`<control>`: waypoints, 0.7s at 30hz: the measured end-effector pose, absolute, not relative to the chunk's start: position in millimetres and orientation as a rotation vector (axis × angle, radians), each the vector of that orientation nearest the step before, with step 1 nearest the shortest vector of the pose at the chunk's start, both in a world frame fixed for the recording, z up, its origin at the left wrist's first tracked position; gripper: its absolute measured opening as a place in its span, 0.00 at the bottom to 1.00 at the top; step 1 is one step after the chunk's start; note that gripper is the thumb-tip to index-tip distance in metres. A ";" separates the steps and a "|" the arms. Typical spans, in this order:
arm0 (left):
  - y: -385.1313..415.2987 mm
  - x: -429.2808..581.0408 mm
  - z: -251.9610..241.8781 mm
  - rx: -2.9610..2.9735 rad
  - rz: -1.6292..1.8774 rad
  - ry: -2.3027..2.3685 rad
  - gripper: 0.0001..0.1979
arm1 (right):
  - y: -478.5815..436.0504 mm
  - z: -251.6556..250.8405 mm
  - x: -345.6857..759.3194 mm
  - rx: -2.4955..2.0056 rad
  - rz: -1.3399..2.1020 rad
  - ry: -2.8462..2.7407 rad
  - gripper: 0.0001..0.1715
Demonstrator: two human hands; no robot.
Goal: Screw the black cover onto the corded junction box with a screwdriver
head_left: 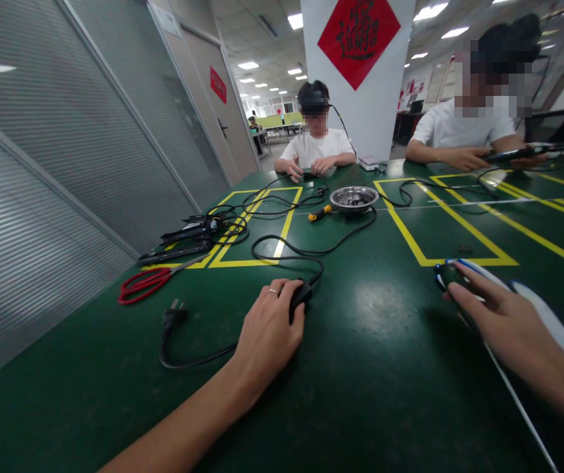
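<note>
My left hand (269, 332) lies on the green table (371, 368) with its fingers curled over a black connector (300, 295) at the end of a black cable (286, 253). A plug (173, 315) on another black cable lies just left of that hand. My right hand (496, 315) grips a white and blue device (518, 302) at the right, fingers stretched along its top towards its dark front end.
Red-handled scissors (141, 284) lie at the left, with black tools (183, 240) and tangled cables behind them. A steel bowl (353, 197) and a yellow-handled screwdriver (320, 213) sit mid-table. Two people sit at the far edge, hands on small devices. Yellow tape lines mark the table.
</note>
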State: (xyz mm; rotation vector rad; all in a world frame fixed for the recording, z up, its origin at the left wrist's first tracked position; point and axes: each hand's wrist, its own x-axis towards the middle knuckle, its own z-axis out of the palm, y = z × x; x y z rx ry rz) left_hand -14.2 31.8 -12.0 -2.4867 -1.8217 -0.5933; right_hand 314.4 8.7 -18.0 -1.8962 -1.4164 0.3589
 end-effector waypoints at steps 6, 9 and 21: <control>40.8 -25.1 -22.5 -2.392 -0.356 -1.928 0.23 | 10.8 -40.8 308.6 -1.935 0.304 -1.751 0.38; 43.9 -26.9 -23.2 -2.362 -0.333 -1.944 0.22 | 9.9 -47.4 306.6 -1.936 0.292 -1.854 0.37; 43.3 -25.0 -12.2 -2.320 -0.305 -1.871 0.19 | 8.5 -49.9 303.8 -1.963 0.102 -2.090 0.34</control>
